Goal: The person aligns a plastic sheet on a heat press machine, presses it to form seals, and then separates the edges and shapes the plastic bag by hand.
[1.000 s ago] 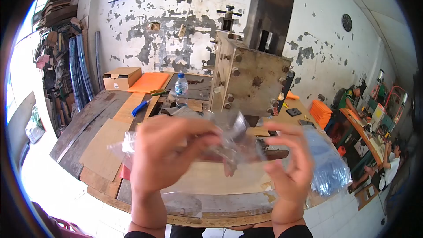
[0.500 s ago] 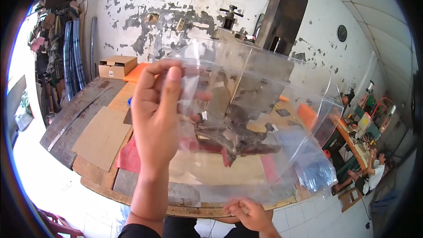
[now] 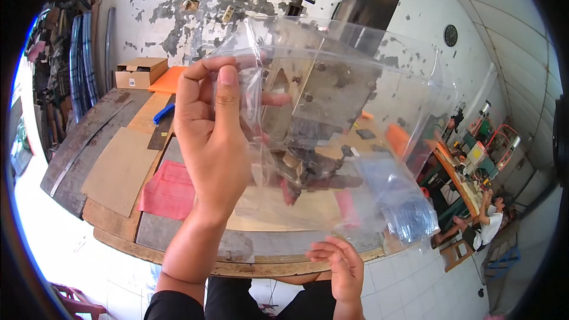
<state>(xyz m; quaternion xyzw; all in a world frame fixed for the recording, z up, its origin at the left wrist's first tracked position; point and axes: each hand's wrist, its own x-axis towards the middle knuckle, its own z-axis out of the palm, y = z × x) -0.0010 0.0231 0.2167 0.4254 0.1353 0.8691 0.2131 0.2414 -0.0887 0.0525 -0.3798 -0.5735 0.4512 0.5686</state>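
Note:
A large clear plastic bag is spread upright over the middle of the view. My left hand pinches its left side between thumb and fingers. Low at the bag's bottom edge is my right hand, its fingers slightly bent and apart, with nothing seen in it. Through the bag show a dark metal tool or clamp, blurred by the plastic, and the body of a big metal press. A red cloth or sheet lies on the table left of my left forearm.
On the table's left are a brown board, a blue-handled tool and a cardboard box. A stack of clear plastic bags lies at the right. A person in a white shirt sits at a far bench.
The crumpled plastic has opened out into a wide bag. My left hand has moved up with it, and my right hand has come down from the right side to below the bag. The view has shifted.

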